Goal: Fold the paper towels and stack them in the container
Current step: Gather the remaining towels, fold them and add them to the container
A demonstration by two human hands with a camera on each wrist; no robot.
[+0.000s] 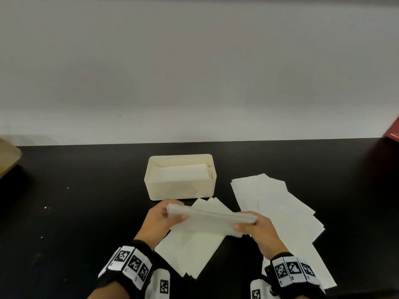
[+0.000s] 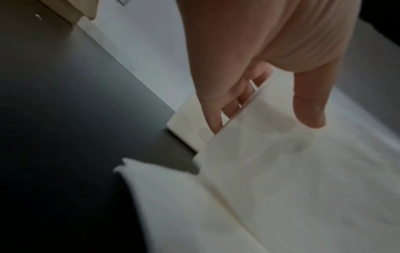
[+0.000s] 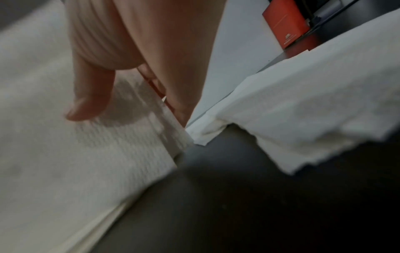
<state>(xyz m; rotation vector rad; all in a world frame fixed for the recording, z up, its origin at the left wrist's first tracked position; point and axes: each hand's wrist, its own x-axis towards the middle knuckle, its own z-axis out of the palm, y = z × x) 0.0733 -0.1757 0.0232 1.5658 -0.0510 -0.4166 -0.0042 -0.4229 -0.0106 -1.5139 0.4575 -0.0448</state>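
Pinching the folded towel (image 1: 210, 220) at both ends, left hand (image 1: 159, 219) and right hand (image 1: 257, 230), we're keeping it flat for the container (image 1: 180, 187).

Black table (image 1: 86, 190) under container (image 1: 180, 190), towels (image 1: 278, 214).

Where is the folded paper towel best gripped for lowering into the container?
By its two short ends, as now: left hand and right hand pinch the folded towel from either side. It is a long, limp strip matching the container opening, so end grips likely keep it flat.
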